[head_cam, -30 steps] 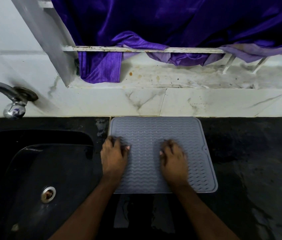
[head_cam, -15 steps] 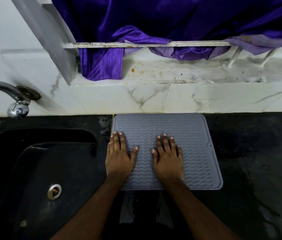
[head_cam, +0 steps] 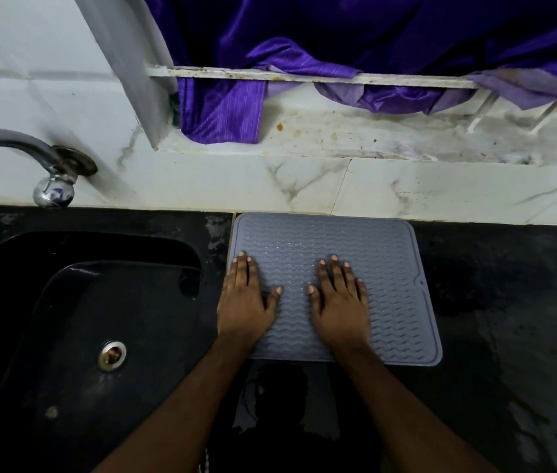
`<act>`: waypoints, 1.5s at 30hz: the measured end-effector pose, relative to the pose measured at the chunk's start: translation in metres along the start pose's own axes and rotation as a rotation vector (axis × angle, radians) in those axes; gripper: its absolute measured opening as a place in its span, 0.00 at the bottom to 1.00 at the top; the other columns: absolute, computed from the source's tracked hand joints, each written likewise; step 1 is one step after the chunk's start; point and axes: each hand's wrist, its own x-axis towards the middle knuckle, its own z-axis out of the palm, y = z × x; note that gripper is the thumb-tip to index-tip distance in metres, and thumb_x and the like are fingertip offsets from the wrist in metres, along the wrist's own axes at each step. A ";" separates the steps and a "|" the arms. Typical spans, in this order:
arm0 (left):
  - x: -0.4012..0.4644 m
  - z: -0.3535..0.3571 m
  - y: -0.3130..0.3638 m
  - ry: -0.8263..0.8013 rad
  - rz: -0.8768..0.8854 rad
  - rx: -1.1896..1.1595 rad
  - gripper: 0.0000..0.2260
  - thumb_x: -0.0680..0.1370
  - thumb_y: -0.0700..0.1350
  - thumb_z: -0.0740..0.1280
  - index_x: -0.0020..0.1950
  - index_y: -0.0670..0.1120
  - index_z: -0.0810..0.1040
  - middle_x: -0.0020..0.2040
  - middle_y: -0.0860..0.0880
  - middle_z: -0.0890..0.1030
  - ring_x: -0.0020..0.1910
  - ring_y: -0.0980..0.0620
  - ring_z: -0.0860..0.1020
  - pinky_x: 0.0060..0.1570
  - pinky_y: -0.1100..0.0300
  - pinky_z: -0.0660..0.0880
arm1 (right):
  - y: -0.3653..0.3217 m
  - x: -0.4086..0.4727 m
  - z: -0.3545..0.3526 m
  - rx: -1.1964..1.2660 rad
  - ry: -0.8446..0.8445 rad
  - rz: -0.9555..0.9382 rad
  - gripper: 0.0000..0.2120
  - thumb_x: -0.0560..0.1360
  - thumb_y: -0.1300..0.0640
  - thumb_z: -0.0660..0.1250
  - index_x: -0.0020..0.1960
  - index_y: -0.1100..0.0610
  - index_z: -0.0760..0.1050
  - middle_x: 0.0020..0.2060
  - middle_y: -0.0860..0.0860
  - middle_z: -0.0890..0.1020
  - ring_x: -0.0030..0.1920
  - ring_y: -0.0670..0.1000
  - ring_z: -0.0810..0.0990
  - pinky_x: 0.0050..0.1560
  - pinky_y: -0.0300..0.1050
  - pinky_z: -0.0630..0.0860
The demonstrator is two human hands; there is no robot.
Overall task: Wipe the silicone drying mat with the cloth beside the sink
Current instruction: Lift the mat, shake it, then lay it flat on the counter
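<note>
Both hands lay flat: your left hand [head_cam: 243, 302] and right hand [head_cam: 340, 303] rested palms down on the grey mat [head_cam: 386, 268], fingers spread and empty. A second earlier those fingers were curled; now they had opened and pressed the mat flat on the black table [head_cam: 509, 302], just beside the sink [head_cam: 82, 319]. No cloth was visible, so wiping had not begun.

No readable text, label, brand, number or sign anywhere in view.
</note>
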 end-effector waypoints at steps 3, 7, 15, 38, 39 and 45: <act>0.006 -0.002 0.002 -0.017 0.000 0.003 0.41 0.78 0.67 0.53 0.81 0.39 0.56 0.82 0.40 0.55 0.81 0.43 0.53 0.79 0.51 0.51 | 0.000 -0.001 -0.002 0.003 0.004 -0.002 0.28 0.83 0.42 0.51 0.80 0.49 0.58 0.80 0.49 0.58 0.80 0.53 0.55 0.77 0.58 0.55; 0.004 -0.001 0.001 -0.053 0.010 -0.015 0.44 0.76 0.69 0.50 0.82 0.39 0.53 0.82 0.40 0.51 0.81 0.43 0.50 0.80 0.50 0.50 | 0.003 -0.003 -0.004 0.015 0.009 -0.024 0.27 0.83 0.43 0.51 0.81 0.48 0.57 0.80 0.49 0.58 0.80 0.52 0.55 0.77 0.56 0.55; 0.000 0.001 0.005 -0.075 -0.007 -0.002 0.44 0.77 0.68 0.50 0.82 0.38 0.47 0.83 0.40 0.46 0.82 0.43 0.46 0.79 0.51 0.43 | 0.006 -0.002 -0.006 0.011 0.008 -0.053 0.27 0.83 0.44 0.52 0.80 0.49 0.59 0.80 0.50 0.60 0.80 0.53 0.56 0.77 0.57 0.55; -0.010 0.008 0.012 0.021 0.005 -0.017 0.43 0.79 0.67 0.53 0.81 0.36 0.52 0.82 0.37 0.51 0.81 0.41 0.51 0.80 0.49 0.50 | 0.016 0.005 -0.008 -0.034 -0.026 -0.115 0.28 0.82 0.44 0.51 0.80 0.52 0.60 0.79 0.52 0.60 0.79 0.54 0.57 0.76 0.59 0.57; -0.010 0.008 0.009 0.020 0.015 -0.014 0.43 0.79 0.68 0.52 0.81 0.37 0.52 0.82 0.38 0.51 0.81 0.41 0.50 0.80 0.50 0.49 | 0.013 0.003 -0.006 -0.045 -0.028 -0.098 0.28 0.83 0.45 0.50 0.80 0.52 0.58 0.80 0.52 0.59 0.80 0.54 0.56 0.76 0.59 0.56; -0.008 0.009 0.002 0.010 0.035 -0.017 0.43 0.79 0.69 0.52 0.82 0.38 0.50 0.83 0.40 0.49 0.82 0.43 0.49 0.80 0.52 0.46 | 0.006 -0.005 0.000 -0.053 -0.047 -0.028 0.28 0.84 0.44 0.45 0.82 0.50 0.49 0.81 0.50 0.53 0.81 0.52 0.49 0.79 0.57 0.50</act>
